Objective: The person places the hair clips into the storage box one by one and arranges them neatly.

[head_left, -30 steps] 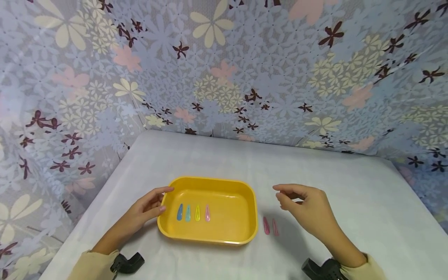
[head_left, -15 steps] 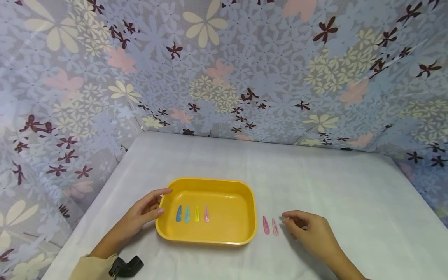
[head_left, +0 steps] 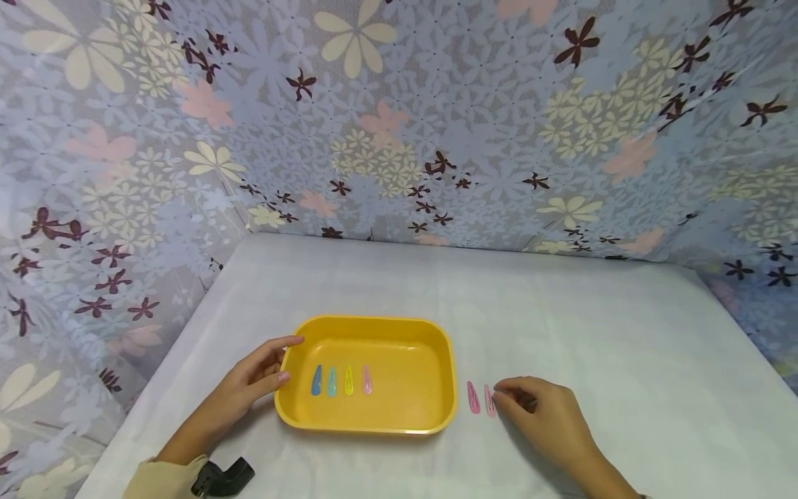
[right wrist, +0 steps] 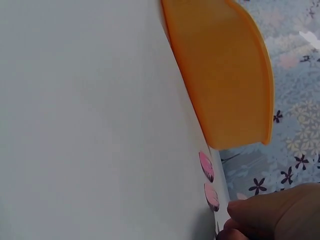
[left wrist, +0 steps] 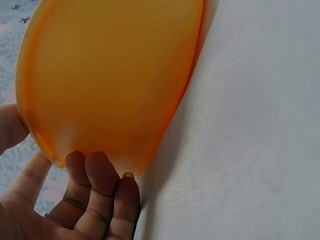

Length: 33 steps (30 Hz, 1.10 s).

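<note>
My left hand point(head_left: 254, 378) holds the left end of a yellow tray point(head_left: 368, 430). Its thumb and index finger lie on the rim while the other fingertips point(left wrist: 102, 170) press the outer wall. Inside the tray lie a blue hair clip point(head_left: 316, 380), a turquoise hair clip point(head_left: 332, 382), a yellow hair clip point(head_left: 349, 380) and a pink hair clip point(head_left: 367, 380) in a row. Right of the tray, a darker pink hair clip point(head_left: 474, 398) and a light pink hair clip point(head_left: 490, 401) lie on the table. My right hand point(head_left: 548, 419) is beside the light pink one, fingers bent, apparently holding nothing.
A white cloth point(head_left: 592, 333) covers the table under everything. Flower-patterned fabric point(head_left: 399, 138) hangs behind and along the sides. A black wrist strap piece point(head_left: 223, 478) sits at my left cuff.
My right hand has come down to the table, then moved left up to the light pink hair clip. The left hand stays on the tray, and the clips have not moved.
</note>
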### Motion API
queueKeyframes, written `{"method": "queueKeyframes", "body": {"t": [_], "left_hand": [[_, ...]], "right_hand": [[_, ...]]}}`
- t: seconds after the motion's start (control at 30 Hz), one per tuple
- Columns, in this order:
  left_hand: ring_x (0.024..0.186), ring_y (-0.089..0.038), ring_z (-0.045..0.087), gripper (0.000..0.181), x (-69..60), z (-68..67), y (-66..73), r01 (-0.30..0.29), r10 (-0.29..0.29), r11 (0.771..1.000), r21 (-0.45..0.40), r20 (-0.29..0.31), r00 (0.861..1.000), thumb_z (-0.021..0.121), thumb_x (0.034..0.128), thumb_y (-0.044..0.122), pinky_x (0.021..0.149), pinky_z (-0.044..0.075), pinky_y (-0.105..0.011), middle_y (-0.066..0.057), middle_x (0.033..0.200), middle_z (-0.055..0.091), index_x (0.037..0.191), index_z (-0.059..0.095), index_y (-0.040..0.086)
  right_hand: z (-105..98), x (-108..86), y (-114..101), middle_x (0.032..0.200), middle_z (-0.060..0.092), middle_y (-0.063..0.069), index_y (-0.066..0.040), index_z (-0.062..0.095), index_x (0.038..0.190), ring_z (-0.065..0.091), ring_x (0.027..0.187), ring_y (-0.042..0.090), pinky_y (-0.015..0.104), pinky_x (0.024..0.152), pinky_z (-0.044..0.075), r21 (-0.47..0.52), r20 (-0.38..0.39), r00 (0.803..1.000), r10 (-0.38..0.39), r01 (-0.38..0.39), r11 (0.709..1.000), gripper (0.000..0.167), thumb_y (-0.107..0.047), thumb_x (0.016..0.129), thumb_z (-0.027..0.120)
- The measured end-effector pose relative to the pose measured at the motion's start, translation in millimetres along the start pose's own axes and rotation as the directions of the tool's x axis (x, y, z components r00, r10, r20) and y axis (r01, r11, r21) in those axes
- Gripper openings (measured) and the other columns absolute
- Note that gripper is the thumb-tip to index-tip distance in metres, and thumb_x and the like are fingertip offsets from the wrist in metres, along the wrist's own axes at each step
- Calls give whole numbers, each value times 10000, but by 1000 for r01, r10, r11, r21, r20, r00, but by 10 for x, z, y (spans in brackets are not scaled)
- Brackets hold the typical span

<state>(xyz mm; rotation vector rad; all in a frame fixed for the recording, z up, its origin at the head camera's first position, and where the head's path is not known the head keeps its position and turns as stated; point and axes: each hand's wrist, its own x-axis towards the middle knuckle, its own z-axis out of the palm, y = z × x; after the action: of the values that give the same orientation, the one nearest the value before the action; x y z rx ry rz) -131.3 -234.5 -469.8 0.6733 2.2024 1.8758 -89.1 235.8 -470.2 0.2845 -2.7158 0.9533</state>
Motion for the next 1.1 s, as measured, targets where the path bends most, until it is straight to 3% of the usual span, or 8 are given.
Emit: {"method": "queueKeyframes", "body": {"t": [0.2,0.4,0.83,1.1], "left_hand": [[886,-218,605,465,-10,-17,-9,-15,15,1000,13,2,1000,529,1031,-19,771,554,-253,-290,1098,518,1487,444,-7],[870,-188,584,461,-3,-13,9,20,-20,999,26,-15,1000,543,1034,8,758,542,-243,-257,1097,519,1487,455,10],[851,-175,570,471,-10,2,1,53,-52,998,26,-25,998,552,1034,19,739,542,-238,-250,1102,517,1494,452,19],[866,-192,590,469,-9,12,6,62,-61,998,31,-37,997,557,1032,25,755,557,-250,-263,1119,524,1490,459,26]], "right_hand": [[57,-25,-34,739,593,-201,-163,798,926,524,634,-17,205,587,503,-23,-22,1000,-21,20,1000,152,-136,802,881],[57,-20,-68,719,563,-203,-150,805,931,491,615,-22,201,562,476,-63,-32,999,-33,31,998,182,-157,778,904],[78,-34,-115,745,587,-213,-193,805,955,499,637,-13,205,580,464,-58,-46,999,-12,10,998,149,-187,821,872],[61,-24,-141,751,580,-198,-164,808,980,506,656,-6,213,601,473,-79,-4,1000,17,-18,997,202,-164,794,888]]}}
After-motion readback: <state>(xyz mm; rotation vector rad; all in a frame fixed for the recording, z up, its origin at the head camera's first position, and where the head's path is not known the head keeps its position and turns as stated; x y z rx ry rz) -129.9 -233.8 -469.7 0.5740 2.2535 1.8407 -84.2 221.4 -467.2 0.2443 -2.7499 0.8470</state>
